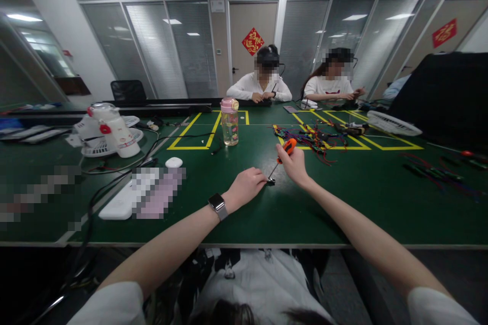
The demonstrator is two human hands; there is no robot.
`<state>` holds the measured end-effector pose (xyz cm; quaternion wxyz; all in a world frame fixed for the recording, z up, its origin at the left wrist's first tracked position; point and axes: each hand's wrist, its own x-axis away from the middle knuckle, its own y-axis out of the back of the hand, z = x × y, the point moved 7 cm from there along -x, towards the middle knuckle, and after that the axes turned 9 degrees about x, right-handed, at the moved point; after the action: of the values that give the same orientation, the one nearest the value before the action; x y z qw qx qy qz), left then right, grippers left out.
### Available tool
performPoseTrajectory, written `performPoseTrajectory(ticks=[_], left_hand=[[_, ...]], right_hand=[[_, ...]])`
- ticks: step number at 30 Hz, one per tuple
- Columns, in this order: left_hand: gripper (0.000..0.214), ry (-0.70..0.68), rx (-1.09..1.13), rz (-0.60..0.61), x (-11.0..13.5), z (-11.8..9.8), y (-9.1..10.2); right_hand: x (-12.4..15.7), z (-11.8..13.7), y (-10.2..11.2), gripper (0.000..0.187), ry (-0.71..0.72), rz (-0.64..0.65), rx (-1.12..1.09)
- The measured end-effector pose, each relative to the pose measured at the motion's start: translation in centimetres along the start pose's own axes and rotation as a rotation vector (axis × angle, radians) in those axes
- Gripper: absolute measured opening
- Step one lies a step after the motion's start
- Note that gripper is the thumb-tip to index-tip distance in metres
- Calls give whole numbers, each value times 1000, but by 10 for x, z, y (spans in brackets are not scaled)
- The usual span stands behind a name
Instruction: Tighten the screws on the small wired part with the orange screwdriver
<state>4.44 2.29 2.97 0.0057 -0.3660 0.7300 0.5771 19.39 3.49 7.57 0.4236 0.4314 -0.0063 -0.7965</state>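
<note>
My right hand [294,163] is closed around the orange and black handle of a screwdriver [288,147]. The shaft slants down to the left, and its tip meets a small dark part [271,182] on the green tabletop. My left hand [248,185], with a watch on its wrist, rests on the table and pinches the near side of that small part between its fingertips. The part is too small for me to make out its kind.
Behind my hands stands a pink-lidded bottle [230,124]. Tangled wires with small boards [310,137] lie at the back right. To the left are a white power bank [120,203], a white case [174,162], cables and a white jug [121,134]. Two people sit opposite.
</note>
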Motion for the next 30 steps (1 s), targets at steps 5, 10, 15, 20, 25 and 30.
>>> performPoseTrajectory(ticks=[5,10,15,20,25,30], left_hand=[[12,38,99,-48,0,6,-1],[10,96,253,-91,-4,14,0],[11,170,286,-98,-4,21,-1],[10,177,278,-105,-4,22,-1],[11,197,257,-106,-4,24,-2],[11,207,259,-108,-4,24,-2]], right_hand=[[0,0,-2,45,-4,20,19],[0,5,-2,49,21,31,26],[2,6,-2,44,19,28,11],[3,2,1,42,-17,-12,-53],[3,0,0,42,-15,-10,-53],[4,2,1,41,-1,-5,-25]])
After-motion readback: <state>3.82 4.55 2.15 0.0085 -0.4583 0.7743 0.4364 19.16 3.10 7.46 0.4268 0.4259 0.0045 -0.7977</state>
